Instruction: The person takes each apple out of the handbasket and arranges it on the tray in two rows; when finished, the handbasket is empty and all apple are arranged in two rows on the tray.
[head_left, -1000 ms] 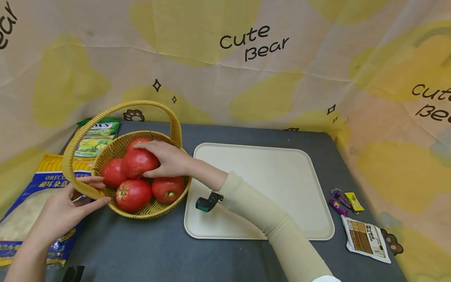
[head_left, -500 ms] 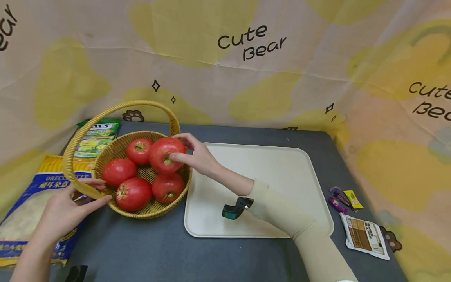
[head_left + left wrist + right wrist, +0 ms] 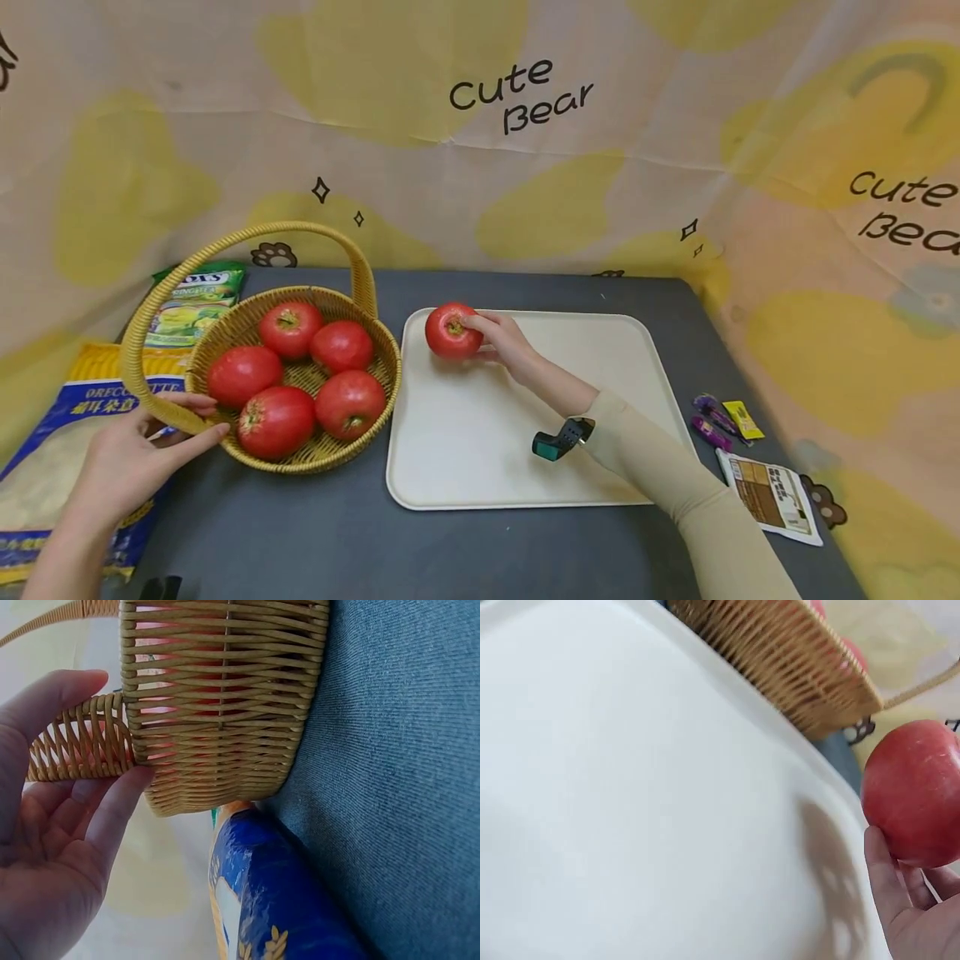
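Observation:
My right hand point(image 3: 504, 340) grips a red apple point(image 3: 452, 331) over the far left corner of the white tray point(image 3: 517, 433). In the right wrist view the apple point(image 3: 915, 793) is above the tray, whose surface carries its shadow. My left hand point(image 3: 131, 450) holds the wicker basket point(image 3: 322, 461) by the lower left end of its handle. The left wrist view shows that hand point(image 3: 67, 825) with thumb and fingers on either side of the woven handle base point(image 3: 82, 742). Several red apples point(image 3: 277, 422) lie inside the basket.
A blue and yellow pasta bag point(image 3: 67, 467) and a green snack bag point(image 3: 191, 308) lie left of the basket. Right of the tray are purple-wrapped candies point(image 3: 712, 421), a small yellow packet point(image 3: 742, 419) and a white and brown packet point(image 3: 772, 497). A printed cloth hangs behind.
My right hand has lifted one apple out of the basket and carried it right, over the tray. My left hand has stayed on the basket handle.

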`<state>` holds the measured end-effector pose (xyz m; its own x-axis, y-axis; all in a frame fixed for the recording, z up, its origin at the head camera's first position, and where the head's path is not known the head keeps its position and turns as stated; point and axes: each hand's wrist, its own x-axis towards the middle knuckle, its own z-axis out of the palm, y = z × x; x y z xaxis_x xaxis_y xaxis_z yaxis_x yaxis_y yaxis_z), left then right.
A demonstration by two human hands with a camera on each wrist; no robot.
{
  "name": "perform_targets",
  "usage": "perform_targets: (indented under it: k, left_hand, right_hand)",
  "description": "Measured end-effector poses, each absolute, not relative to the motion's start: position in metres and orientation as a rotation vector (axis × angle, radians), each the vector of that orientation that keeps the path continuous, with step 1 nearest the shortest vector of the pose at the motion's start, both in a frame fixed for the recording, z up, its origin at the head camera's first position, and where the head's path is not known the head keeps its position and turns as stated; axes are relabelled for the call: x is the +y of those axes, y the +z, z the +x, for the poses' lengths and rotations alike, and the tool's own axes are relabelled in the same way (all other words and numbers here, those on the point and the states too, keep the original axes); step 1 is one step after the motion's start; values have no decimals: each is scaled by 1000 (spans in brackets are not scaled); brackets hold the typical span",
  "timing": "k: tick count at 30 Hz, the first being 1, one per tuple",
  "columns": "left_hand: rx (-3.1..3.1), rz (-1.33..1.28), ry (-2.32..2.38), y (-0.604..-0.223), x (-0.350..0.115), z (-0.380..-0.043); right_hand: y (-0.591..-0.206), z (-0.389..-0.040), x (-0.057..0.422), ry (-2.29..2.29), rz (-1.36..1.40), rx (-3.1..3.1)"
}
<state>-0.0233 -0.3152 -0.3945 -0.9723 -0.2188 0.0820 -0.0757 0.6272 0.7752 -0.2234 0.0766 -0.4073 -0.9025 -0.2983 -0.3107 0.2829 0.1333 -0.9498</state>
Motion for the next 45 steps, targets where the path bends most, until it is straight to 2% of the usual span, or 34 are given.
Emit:
perform_targets:
  k: [11, 18, 21, 28, 35, 40, 45]
  left_hand:
    - [-2728, 262, -1216, -396, -316, -23]
    - [-2729, 162, -1248, -394, -320, -24]
    - [-2745, 82, -1254, -396, -324, -24]
    - [-2717, -142, -1251, -399, -330, -29]
    - [-2788, -146, -1244, -396, -333, -33]
    - [-2877, -141, -1270, -390, -336, -37]
    - [-2991, -154, -1380, -385, -338, -43]
  right_hand:
    - [-432, -235, 71, -1612, 71, 2204]
    - [-432, -237, 73, -1547, -18, 2283]
    - [-434, -236, 77, -1539, -136, 2304]
    - [-436, -228, 85, -1338, -616, 2483]
    - [-438, -226, 84, -1291, -719, 2588]
    - [-421, -222, 75, -1374, -915, 2736]
    - [-392, -213, 49, -1483, -1184, 2530]
